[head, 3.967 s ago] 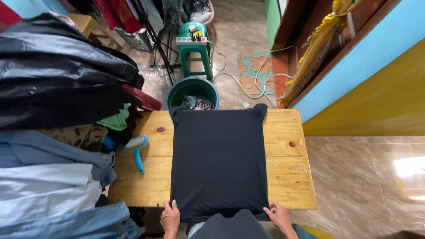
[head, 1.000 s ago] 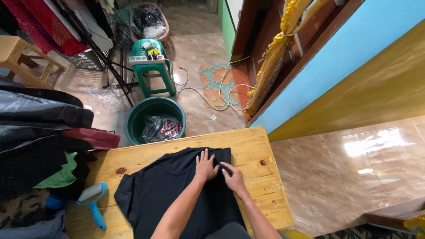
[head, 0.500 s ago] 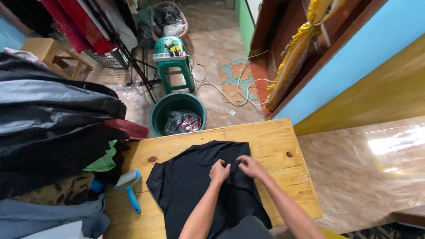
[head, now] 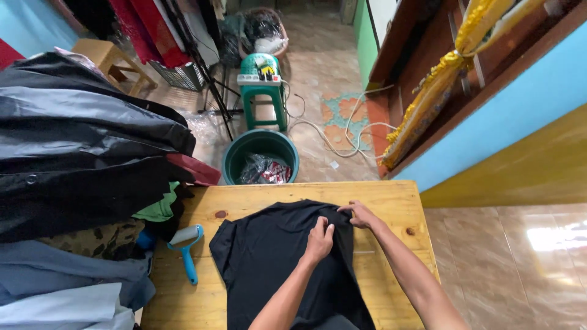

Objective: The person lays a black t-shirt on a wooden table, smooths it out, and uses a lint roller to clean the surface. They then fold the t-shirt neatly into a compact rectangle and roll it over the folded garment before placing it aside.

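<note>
I see the black T-shirt lying on the wooden table, and it no longer lies as the flat, squared panel it was four seconds ago: its far edge is now bunched and turned over, so folding at the collar end looks under way. The cloth is plain, matte and wrinkled near the top. My left hand has come up from the near edge and pinches a fold of fabric; my right hand grips the far hem beside it. A blue lint roller rests to the left, by piled dark garments. A green bucket stands beyond the table.
</note>
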